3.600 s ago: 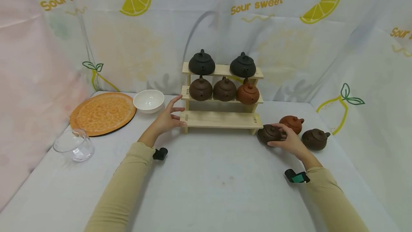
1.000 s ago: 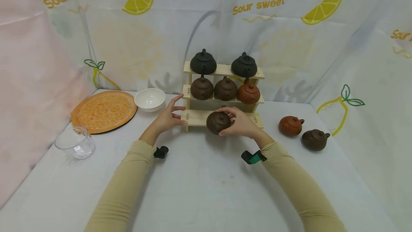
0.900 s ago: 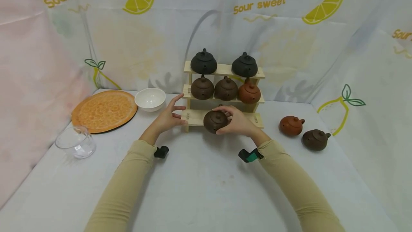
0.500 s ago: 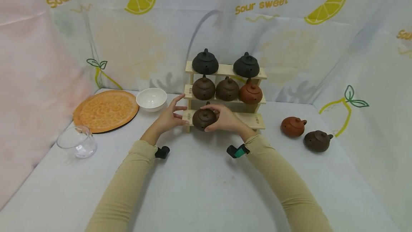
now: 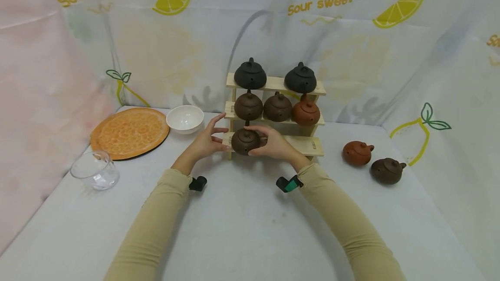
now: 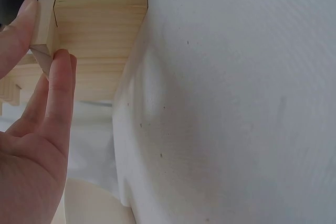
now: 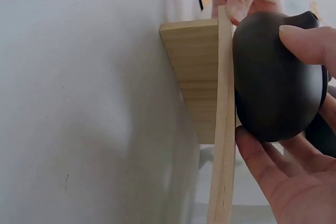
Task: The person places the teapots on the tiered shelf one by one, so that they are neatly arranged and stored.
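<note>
My right hand [image 5: 276, 144] grips a dark brown teapot [image 5: 245, 142] at the left end of the lowest step of a wooden display stand [image 5: 301, 145]. In the right wrist view, that teapot [image 7: 275, 77] sits against the board, thumb on one side and fingers on the other. My left hand [image 5: 201, 144] pinches the left end of the same step; the left wrist view has its thumb on top of the board [image 6: 100, 19] and fingers beneath. On the middle step stand two brown teapots [image 5: 277, 107] and a reddish one [image 5: 306, 112]; two black teapots [image 5: 250, 75] occupy the top.
Right of the stand, a reddish teapot [image 5: 357, 153] and a dark brown teapot [image 5: 387, 171] rest on the white table [image 5: 250, 229]. On the left are a white bowl [image 5: 185, 119], a round orange-brown mat [image 5: 130, 132] and a clear glass bowl [image 5: 95, 170]. A printed cloth hangs behind.
My right hand has carried the dark brown teapot from the table right of the stand to the lowest step, then leftward to its left end. My left hand has kept its hold.
</note>
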The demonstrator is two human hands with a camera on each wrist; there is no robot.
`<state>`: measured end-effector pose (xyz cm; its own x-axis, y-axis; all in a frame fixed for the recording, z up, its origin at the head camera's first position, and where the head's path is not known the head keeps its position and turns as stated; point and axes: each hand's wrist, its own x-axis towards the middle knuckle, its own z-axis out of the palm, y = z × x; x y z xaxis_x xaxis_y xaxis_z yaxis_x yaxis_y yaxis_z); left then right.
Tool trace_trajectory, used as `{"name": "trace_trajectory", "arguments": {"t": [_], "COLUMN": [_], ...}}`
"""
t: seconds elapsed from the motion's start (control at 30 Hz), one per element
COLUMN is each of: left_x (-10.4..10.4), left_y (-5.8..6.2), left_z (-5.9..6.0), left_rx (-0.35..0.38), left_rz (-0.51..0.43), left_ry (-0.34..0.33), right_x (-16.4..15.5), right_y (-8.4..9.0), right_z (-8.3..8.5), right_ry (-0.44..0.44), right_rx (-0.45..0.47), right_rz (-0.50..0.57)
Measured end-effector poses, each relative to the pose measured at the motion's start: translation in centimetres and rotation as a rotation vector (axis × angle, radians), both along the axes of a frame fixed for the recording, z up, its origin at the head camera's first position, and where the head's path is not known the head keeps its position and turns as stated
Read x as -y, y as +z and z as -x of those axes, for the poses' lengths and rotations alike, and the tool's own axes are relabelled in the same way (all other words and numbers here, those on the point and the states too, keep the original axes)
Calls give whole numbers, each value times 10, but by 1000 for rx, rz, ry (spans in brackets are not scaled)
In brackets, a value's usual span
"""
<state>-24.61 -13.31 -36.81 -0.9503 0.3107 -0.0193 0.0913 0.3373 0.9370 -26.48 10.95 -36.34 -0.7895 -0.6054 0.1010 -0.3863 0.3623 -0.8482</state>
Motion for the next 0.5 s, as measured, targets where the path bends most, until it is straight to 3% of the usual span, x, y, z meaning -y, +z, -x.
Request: {"name": "trace_trajectory", "arguments": {"t": [0.07, 0.33, 0.5], "left_x": [0, 4, 4], "left_y": [4, -16, -19], "left_z": [-2, 11, 12], "left_rx": [12, -19, -32], "left_rz": [0, 8, 7], "left_ry": [5, 6, 9], "right_x": [0, 1, 2], "right_y": [0, -2, -4], "right_z": [0, 0, -3], "right_ry": [13, -6, -37], "right_rx": [3, -12, -24], "right_rz": [13, 16, 30]}}
